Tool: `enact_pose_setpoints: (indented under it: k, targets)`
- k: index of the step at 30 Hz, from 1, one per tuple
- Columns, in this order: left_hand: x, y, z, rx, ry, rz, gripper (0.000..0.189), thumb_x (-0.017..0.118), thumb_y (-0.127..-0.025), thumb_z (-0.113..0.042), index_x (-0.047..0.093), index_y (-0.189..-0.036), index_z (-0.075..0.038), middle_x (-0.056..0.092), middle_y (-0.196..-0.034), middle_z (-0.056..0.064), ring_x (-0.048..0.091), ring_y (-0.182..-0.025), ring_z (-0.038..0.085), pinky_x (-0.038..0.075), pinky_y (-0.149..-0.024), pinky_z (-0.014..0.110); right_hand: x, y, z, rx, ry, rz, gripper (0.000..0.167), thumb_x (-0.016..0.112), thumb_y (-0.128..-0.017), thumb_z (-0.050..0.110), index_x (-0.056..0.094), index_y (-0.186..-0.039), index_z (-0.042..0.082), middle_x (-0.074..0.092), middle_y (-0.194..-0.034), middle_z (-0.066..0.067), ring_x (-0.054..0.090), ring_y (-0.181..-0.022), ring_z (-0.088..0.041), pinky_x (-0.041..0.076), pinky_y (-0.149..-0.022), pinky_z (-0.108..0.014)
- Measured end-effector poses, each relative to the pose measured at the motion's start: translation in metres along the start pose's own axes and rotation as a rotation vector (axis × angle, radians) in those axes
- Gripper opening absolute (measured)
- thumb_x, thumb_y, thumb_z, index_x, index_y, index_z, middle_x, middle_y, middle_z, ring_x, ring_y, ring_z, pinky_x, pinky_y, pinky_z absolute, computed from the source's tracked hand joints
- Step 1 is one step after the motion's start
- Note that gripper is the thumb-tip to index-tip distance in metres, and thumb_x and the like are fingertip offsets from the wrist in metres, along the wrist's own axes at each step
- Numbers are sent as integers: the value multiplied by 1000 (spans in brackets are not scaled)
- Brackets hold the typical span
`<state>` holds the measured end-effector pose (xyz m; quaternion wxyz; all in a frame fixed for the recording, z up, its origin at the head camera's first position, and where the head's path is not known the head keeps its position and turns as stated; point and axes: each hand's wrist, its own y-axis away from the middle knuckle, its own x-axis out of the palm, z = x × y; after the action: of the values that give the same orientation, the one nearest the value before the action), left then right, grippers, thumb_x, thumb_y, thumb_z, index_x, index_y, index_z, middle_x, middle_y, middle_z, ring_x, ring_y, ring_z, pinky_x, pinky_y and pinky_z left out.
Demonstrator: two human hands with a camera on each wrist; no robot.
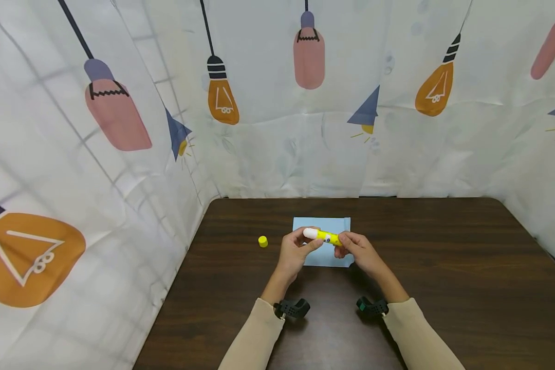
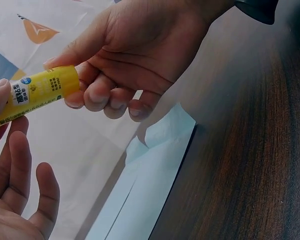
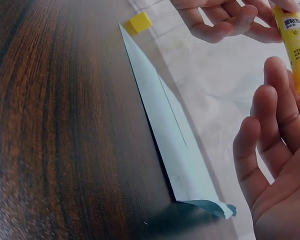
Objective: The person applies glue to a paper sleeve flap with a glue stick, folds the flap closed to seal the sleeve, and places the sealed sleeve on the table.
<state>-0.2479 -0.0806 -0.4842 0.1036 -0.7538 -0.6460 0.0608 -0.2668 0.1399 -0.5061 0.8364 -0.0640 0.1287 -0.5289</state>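
A yellow glue stick (image 1: 329,238) with its white tip uncovered is held nearly level above a light blue paper piece (image 1: 326,259). My left hand (image 1: 295,253) pinches its body near the white end between thumb and fingers. At the other end, the yellow base, my right hand (image 1: 362,252) grips with thumb and forefinger. Printed lettering shows on the glue stick (image 2: 40,92) in the left wrist view. The paper (image 3: 162,130) looks folded, with a curled end in the right wrist view. Its middle is partly hidden by the hands in the head view.
A small yellow cap (image 1: 263,241) stands on the dark wooden table (image 1: 425,288), left of the paper. A white curtain (image 1: 268,154) with printed lamps hangs along the table's back and left side. Both wrists wear black bands.
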Motion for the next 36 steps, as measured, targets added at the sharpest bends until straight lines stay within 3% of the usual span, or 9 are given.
enact_pose_setpoints:
  k: [11,19,25,36]
  targets:
    - [0,0,2,4,-1,13,29,77,-91,-10,73,-119,-2,70,-100,-4,60,-88,14,52,-76,19,1,0,1,73,-15,-5,57,35,-114,29,58,-102,-22,65,-73,1,63,-69,-12,58,-71,-30]
    - [-1,-1,2,-3,-19,-16,29,79,-90,-11,73,-117,-4,70,-104,5,59,-87,15,51,-74,20,2,-1,2,35,-76,-53,28,51,-108,17,55,-122,-8,73,-88,4,65,-72,-14,59,-70,-28]
    - [0,-2,1,-14,-8,-25,29,78,-90,-9,73,-118,-3,70,-106,7,59,-88,15,52,-75,20,1,1,5,21,-82,-50,30,61,-102,9,53,-127,-6,75,-95,7,65,-72,-15,58,-70,-27]
    - [-1,-1,0,-14,-18,-27,29,80,-89,-13,74,-117,-5,71,-103,1,59,-88,17,50,-75,21,1,2,6,58,-37,-49,29,63,-102,12,57,-124,-4,75,-97,5,67,-77,-21,58,-73,-27]
